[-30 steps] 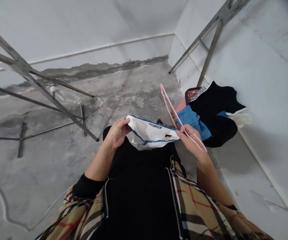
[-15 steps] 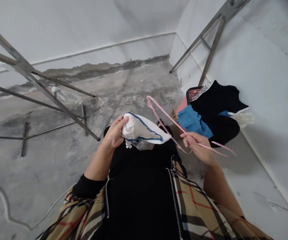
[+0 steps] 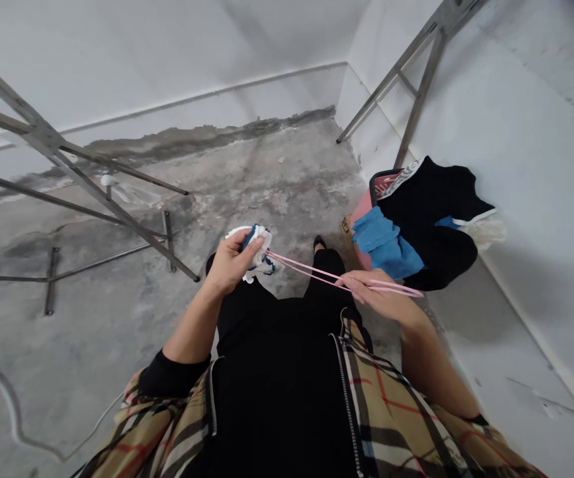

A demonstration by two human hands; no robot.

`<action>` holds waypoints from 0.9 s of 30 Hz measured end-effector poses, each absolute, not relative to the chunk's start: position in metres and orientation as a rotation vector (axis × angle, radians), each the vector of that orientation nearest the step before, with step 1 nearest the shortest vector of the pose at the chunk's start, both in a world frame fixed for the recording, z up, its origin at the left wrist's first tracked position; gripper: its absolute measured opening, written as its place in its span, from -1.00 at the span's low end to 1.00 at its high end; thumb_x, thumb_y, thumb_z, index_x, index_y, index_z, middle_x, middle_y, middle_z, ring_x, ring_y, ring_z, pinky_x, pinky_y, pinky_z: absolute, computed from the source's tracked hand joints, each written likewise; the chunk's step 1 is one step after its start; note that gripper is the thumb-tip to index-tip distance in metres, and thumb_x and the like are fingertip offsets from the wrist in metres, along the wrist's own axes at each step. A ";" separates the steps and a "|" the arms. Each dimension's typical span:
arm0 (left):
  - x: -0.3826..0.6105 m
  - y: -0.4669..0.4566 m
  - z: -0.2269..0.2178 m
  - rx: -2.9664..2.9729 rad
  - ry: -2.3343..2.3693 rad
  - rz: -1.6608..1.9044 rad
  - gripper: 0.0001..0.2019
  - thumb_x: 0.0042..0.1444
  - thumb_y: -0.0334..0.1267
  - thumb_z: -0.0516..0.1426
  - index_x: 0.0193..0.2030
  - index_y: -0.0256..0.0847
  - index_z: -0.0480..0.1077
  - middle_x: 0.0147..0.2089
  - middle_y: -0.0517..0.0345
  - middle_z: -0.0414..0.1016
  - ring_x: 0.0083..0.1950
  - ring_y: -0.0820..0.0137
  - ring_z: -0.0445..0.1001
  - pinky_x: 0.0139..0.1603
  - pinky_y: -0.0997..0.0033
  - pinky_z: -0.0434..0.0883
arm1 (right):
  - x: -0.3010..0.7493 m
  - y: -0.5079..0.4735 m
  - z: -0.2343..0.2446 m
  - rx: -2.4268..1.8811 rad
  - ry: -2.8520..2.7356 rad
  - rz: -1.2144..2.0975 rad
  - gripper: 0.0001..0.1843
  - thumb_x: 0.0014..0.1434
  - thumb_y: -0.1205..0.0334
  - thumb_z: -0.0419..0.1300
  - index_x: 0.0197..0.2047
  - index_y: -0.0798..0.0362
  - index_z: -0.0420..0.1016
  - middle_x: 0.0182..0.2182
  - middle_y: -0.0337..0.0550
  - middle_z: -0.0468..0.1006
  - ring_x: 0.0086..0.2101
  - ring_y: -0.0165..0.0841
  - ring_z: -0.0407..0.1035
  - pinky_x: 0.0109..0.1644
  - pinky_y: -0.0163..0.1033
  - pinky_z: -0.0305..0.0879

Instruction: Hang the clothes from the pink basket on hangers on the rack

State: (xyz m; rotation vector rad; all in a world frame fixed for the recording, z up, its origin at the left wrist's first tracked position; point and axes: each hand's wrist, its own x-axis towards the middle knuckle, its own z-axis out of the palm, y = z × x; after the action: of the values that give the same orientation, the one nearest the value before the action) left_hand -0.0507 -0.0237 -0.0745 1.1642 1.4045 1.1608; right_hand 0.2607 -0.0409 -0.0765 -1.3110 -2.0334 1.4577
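Bunched in my left hand is a white garment with blue trim, held above my lap with the thumb on top. My right hand grips a pink clothes hanger, which is turned nearly edge-on. The hanger's far end reaches the bunched cloth; whether it has gone inside the garment or only touches it I cannot tell. Beyond my right hand, a pink basket holds a blue cloth and a black garment, both draped over its rim.
A metal frame with crossed legs stands on the left, and another metal frame leans near the right wall. A white cable lies on the concrete floor at lower left. A cardboard box sits by the basket.
The white garment, stretched out before, is now gathered up in my left hand. The hanger has turned from wide to nearly edge-on, and its far end has come to the cloth.
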 end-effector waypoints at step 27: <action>-0.037 -0.044 -0.005 2.597 1.938 0.821 -0.80 0.24 -0.11 0.15 -0.07 0.04 0.58 -0.44 0.22 0.47 -0.41 0.46 0.43 -0.45 0.49 0.21 | 0.182 -0.026 -0.143 -1.155 -1.518 0.495 -0.79 0.20 0.05 0.19 -0.30 0.02 0.37 -0.43 -0.21 0.39 -0.38 -0.37 0.32 -0.20 -0.20 0.33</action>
State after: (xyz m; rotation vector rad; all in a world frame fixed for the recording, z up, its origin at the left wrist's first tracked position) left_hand -0.0367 -0.0436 -0.0055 2.5973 1.9383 0.8210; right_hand 0.1822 -0.0257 -0.1427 -1.1545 -1.5175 0.4952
